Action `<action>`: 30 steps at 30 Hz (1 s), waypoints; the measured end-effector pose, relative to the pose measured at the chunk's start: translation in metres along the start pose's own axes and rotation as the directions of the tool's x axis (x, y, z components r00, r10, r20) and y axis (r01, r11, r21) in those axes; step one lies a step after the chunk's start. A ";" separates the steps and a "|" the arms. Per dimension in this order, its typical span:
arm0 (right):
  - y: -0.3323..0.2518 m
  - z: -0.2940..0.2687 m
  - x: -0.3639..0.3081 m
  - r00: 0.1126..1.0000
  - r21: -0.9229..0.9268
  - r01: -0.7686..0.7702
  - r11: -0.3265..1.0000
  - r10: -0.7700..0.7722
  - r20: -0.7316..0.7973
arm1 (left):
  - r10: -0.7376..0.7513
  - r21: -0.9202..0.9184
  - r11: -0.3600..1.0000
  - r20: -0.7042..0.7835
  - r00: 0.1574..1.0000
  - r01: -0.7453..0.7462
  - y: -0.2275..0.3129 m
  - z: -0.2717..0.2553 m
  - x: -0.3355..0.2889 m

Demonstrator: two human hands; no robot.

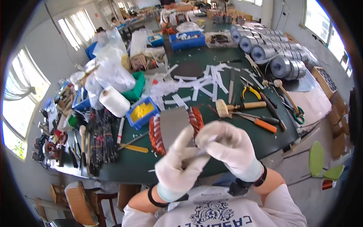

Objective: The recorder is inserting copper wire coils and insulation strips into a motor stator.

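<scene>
Both my hands wear white gloves and are close together over the near edge of the table. My right hand (230,145) has its fingers pinched on a small white strip (213,138). My left hand (181,166) is closed around the lower part of what looks like the same strip; the fingers hide most of it. A thin white end pokes out beside the left palm. Just beyond the hands, touching the tabletop, sits a motor stator core (173,123) of grey metal with red-brown wire coils (195,120) bulging at both sides. My hands partly cover its near side.
Loose white strips (204,83) lie beyond the stator. A mallet (242,107), an orange-handled tool (264,125), yellow pliers (251,90) and green scissors (298,114) lie to the right. A blue bin (143,123) of yellow pieces and a white thread cone (114,101) stand left.
</scene>
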State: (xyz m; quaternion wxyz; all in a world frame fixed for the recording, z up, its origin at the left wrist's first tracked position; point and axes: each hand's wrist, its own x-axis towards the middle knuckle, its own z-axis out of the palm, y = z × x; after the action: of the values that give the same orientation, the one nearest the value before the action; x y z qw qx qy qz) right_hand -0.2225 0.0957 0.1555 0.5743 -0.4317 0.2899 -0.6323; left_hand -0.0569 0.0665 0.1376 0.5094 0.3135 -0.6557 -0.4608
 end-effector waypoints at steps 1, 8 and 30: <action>0.004 -0.006 -0.006 0.998 0.015 0.056 0.998 -0.056 -0.021 | 0.183 0.130 0.973 0.084 0.979 -0.193 -0.009 0.000 -0.001; 0.002 -0.035 -0.030 0.961 -0.614 0.259 0.746 -0.262 0.087 | 0.518 0.451 0.577 0.443 0.732 -0.681 0.019 -0.020 -0.001; -0.028 -0.053 -0.049 0.997 -0.607 -0.022 0.795 -0.025 -0.069 | 0.346 0.574 0.481 0.571 0.744 -0.663 0.000 0.029 0.007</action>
State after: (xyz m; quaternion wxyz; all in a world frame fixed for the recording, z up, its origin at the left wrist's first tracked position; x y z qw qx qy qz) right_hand -0.2840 0.1420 0.1452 0.3943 -0.5697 0.4977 -0.5218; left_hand -0.0868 0.0687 0.1382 0.3106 0.1861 -0.9318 -0.0239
